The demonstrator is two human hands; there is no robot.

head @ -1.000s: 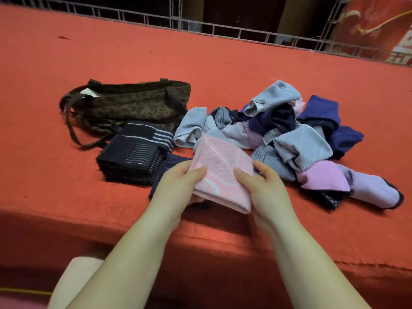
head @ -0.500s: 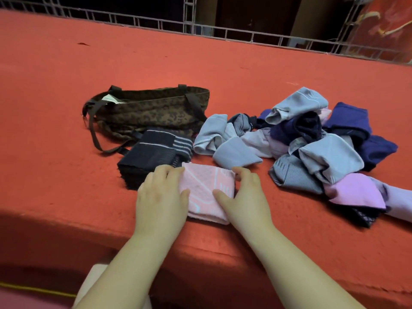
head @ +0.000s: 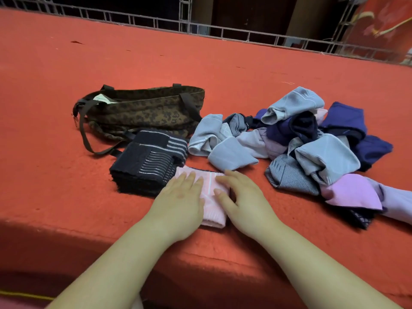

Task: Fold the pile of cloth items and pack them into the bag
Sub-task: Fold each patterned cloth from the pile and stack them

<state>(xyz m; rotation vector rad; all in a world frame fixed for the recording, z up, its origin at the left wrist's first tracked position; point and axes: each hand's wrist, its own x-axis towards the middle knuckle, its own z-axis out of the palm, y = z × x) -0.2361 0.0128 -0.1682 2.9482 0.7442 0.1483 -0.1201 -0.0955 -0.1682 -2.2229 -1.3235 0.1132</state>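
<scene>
Left hand (head: 178, 204) flat, fingers straight, pressing folded pink cloth (head: 210, 204) on red surface (head: 66, 175). Right hand (head: 243, 201) on cloth's right edge, fingers loosely bent, thumb on top. Dark striped folded stack (head: 149, 166) touches cloth's left. Leopard-print bag (head: 142, 112) behind stack. Unfolded pile (head: 312, 148) to right.

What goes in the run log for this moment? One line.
step: fold | left hand: flat on pink cloth | right hand: pressing it | bag: open | pile: unfolded
</scene>
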